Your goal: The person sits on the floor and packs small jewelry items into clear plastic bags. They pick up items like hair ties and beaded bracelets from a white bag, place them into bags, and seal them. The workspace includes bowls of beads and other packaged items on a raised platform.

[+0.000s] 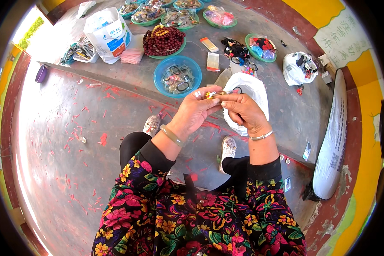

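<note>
My left hand (193, 110) is closed in a pinch on a small yellow-and-white charm (209, 95). From it a thin, shiny strip runs toward my right hand (245, 112), whose thumb and forefinger are pressed together at its other end. A black elastic loop (238, 90) shows just beyond the right fingers, seemingly part of the same hair tie. The fingertips partly hide how these pieces join. Just below and beyond both hands, a white plastic bag (260, 91) stands open. To the left is a blue basin (158, 81) holding small clear packets, some with black hair ties.
Dark red bead strings (164, 40) fill a green tray. Beside them stand a white carrier bag (109, 34) and pink sheets (132, 56). Black bands (235, 48), a green bowl (254, 38) and a stuffed white bag (300, 68) lie right. A raised step edge (115, 86) crosses the floor.
</note>
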The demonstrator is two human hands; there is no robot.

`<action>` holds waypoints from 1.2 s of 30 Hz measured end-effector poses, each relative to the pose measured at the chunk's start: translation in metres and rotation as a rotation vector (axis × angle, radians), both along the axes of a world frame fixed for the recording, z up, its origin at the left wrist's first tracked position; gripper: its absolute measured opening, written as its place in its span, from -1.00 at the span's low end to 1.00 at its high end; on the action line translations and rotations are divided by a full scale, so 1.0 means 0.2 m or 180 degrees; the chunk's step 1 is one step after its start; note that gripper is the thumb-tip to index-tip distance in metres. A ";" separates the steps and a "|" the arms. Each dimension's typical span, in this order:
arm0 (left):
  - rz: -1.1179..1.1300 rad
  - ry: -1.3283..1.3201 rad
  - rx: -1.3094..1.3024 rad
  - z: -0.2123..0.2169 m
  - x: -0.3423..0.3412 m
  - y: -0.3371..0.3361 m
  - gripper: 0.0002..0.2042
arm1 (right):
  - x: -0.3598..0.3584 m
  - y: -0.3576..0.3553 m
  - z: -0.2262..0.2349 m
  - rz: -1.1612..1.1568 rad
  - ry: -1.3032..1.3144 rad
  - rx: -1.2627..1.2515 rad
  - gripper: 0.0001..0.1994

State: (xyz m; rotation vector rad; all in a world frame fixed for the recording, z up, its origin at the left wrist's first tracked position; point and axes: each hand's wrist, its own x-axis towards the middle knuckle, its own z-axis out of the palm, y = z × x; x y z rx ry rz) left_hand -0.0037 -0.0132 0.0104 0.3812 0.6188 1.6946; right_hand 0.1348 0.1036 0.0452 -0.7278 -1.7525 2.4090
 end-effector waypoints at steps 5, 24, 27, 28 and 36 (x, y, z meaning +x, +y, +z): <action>0.0063 -0.0039 -0.0001 -0.02 0.00 0.01 -0.69 | 0.00 -0.01 0.03 -0.0044 0.0003 0.0026 -0.74; 0.0482 -0.0392 0.0237 -0.03 0.01 0.03 -0.72 | -0.15 -0.10 -0.11 -0.1834 0.0756 -0.0647 -0.74; 0.0514 -0.0299 0.0066 -0.04 0.02 0.02 -0.72 | -0.15 -0.08 -0.16 -0.2048 0.0812 -0.0545 -0.77; 0.0547 -0.0270 -0.0017 -0.05 0.02 0.02 -0.71 | -0.14 -0.06 -0.17 -0.2067 0.0833 -0.0501 -0.77; 0.0699 0.1996 -0.0658 0.02 -0.04 0.01 -0.70 | -0.08 -0.03 -0.12 -0.1907 0.0551 0.0915 -0.76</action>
